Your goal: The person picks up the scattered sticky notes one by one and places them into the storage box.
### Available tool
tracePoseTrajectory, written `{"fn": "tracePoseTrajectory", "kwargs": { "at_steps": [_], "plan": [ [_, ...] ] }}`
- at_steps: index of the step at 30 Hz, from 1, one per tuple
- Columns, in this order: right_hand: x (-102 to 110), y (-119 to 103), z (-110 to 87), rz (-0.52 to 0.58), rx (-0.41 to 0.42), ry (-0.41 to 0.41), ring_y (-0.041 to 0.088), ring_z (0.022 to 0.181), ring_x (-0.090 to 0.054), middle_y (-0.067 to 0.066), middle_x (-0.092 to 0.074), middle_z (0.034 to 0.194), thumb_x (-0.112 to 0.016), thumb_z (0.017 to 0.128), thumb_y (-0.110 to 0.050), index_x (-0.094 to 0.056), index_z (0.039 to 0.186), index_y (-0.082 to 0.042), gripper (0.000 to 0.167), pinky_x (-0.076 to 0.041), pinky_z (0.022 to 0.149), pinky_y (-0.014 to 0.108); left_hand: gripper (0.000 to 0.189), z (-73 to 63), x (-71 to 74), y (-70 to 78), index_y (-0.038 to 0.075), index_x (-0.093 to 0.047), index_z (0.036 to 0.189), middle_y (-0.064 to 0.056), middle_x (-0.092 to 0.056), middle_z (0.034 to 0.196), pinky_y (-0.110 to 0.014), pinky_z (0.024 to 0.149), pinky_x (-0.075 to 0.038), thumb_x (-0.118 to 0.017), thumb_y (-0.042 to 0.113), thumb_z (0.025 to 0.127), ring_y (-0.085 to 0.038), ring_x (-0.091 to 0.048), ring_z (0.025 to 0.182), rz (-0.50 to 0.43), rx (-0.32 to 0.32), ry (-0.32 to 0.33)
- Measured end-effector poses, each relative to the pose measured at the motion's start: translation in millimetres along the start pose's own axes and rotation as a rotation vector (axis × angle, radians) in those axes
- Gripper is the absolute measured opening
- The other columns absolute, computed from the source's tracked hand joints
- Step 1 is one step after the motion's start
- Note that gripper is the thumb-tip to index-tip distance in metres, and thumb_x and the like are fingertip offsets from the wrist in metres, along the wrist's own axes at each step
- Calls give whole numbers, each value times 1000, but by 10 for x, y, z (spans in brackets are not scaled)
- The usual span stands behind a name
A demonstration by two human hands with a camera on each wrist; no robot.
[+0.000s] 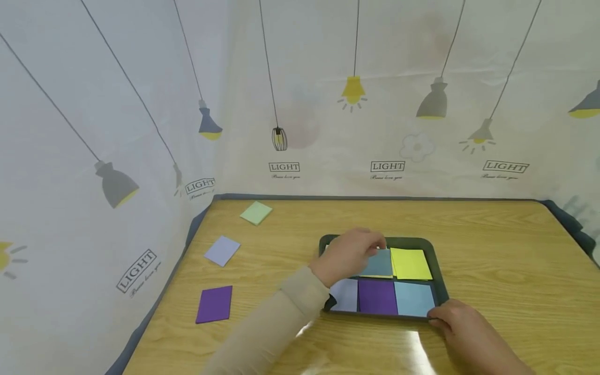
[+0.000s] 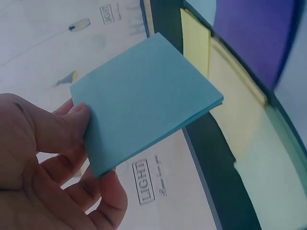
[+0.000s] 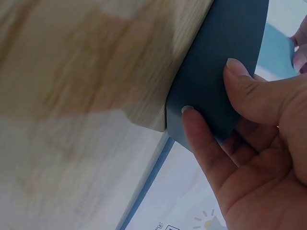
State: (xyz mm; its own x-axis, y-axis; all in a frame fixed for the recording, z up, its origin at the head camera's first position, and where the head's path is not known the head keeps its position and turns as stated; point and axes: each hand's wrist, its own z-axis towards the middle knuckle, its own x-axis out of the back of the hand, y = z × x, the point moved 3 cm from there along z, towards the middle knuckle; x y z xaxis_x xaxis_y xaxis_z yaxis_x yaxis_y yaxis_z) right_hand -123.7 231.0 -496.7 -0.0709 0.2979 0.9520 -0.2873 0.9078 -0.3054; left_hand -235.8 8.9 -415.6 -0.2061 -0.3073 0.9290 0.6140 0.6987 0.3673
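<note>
My left hand [image 1: 349,255] pinches a teal-blue pad of square sticky notes [image 2: 144,100] at one edge, thumb on top. It is held over the back row of a dark tray [image 1: 438,260], above a cream pad [image 2: 235,72]. Yellow notes [image 1: 411,264] lie in the tray's back right; a pale green pad [image 2: 268,167] shows beside the cream one in the left wrist view. Lavender [image 1: 346,296], purple [image 1: 377,297] and light blue [image 1: 414,299] pads fill the front row. My right hand [image 1: 461,323] grips the tray's front right corner, thumb and fingers on its wall.
On the wooden table [image 1: 272,302] left of the tray lie a purple pad [image 1: 213,304], a lavender pad [image 1: 222,251] and a light green pad [image 1: 256,213]. A white sheet [image 1: 319,114] printed with lamps rises behind the table and along its left side.
</note>
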Motion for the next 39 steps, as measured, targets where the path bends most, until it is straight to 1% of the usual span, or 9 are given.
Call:
{"fn": "tracePoseTrajectory", "kwargs": {
  "at_steps": [5,10,14,19,24,28,31,36,39],
  "plan": [
    [-7,8,26,32,-45,-54,3,77,-55,-13,-66,83,-75,89,-12,-77,92,-18,6,-53,71,30,26,103,-116,169,27,-65,122,9,-67,112,-12,73,-47,-58,11,102,-2,-60,96,7,-8,-29],
    [-6,11,50,38,-78,-97,4,77,-55,-12,-66,84,-74,90,-12,-77,93,-18,7,-52,71,30,35,186,-231,271,28,-64,123,10,-65,111,-10,69,-45,-62,3,98,0,-59,95,26,-24,-71],
    [11,-3,41,19,-31,-54,2,77,-55,-14,-65,82,-75,89,-12,-76,92,-18,7,-52,69,27,41,240,-322,300,29,-62,124,10,-64,111,-10,68,-44,-61,-1,96,0,-60,96,36,-34,-93],
    [7,8,31,28,5,-21,0,76,-55,-15,-65,83,-75,89,-11,-76,92,-19,8,-51,68,26,52,275,-429,331,29,-62,125,7,-64,116,-10,69,-44,-59,-11,90,0,-61,101,4,-37,-134],
    [-17,27,0,52,9,1,1,77,-56,-15,-66,84,-76,88,-11,-77,91,-17,7,-52,69,27,49,328,-517,410,31,-64,123,10,-65,115,-11,75,-46,-61,-7,92,1,-59,97,23,-35,-166],
    [-11,37,-9,60,-11,-14,1,77,-55,-14,-66,84,-76,88,-10,-77,91,-17,9,-52,70,26,45,405,-591,477,32,-65,122,12,-66,115,-11,78,-46,-61,-3,94,3,-57,96,32,-42,-197],
    [3,46,-6,66,-22,-27,0,77,-54,-14,-67,84,-75,88,-9,-76,91,-19,10,-52,69,25,42,463,-640,516,31,-65,122,13,-67,114,-10,76,-45,-61,-2,95,4,-56,93,36,-46,-217],
    [11,45,-30,60,37,39,-3,74,-53,-16,-66,83,-77,87,-9,-75,88,-21,12,-50,66,24,39,516,-714,546,30,-65,121,13,-66,107,-11,69,-44,-62,0,96,2,-55,86,39,-35,-232],
    [13,38,-37,49,53,57,-3,74,-53,-17,-65,82,-77,87,-8,-75,87,-21,13,-50,65,24,41,521,-775,543,30,-65,122,12,-65,103,-12,66,-43,-61,0,96,0,-54,84,37,-29,-247]
  ]
}}
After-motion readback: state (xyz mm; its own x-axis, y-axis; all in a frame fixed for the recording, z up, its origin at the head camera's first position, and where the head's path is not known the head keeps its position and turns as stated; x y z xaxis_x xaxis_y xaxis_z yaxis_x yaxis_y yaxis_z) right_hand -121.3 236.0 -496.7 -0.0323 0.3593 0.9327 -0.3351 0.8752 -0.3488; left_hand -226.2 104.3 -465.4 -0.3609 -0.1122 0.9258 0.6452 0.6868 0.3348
